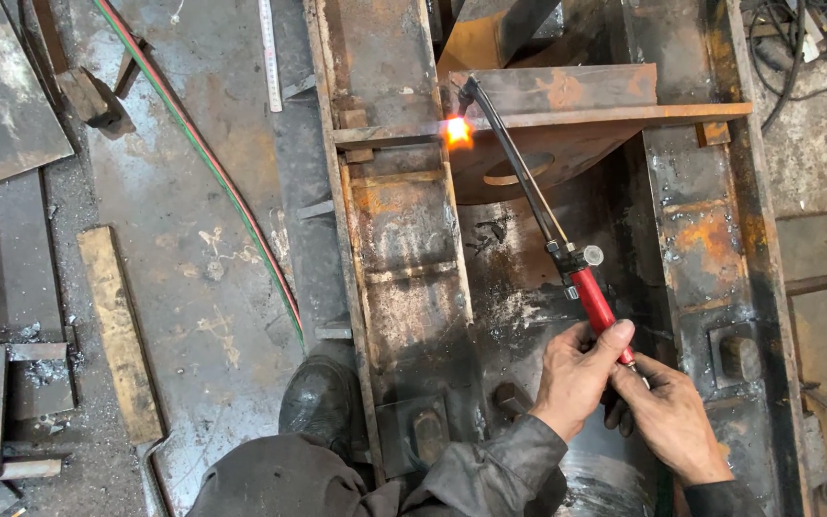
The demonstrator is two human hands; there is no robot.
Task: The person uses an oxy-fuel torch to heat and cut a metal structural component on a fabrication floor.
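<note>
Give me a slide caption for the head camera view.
Both hands grip a red-handled cutting torch, its orange flame on a rusty steel beam.

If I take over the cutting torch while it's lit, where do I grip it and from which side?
Grip the cutting torch by its red handle, probably coming from the near end, where the left hand and right hand hold it. The long dark tube angles away to the flame at the rusty steel plate.

Rusty, rough steel beam (pixel 404 230) — glossy red torch handle (pixel 593 302), matt wooden plank (pixel 119 330).
</note>
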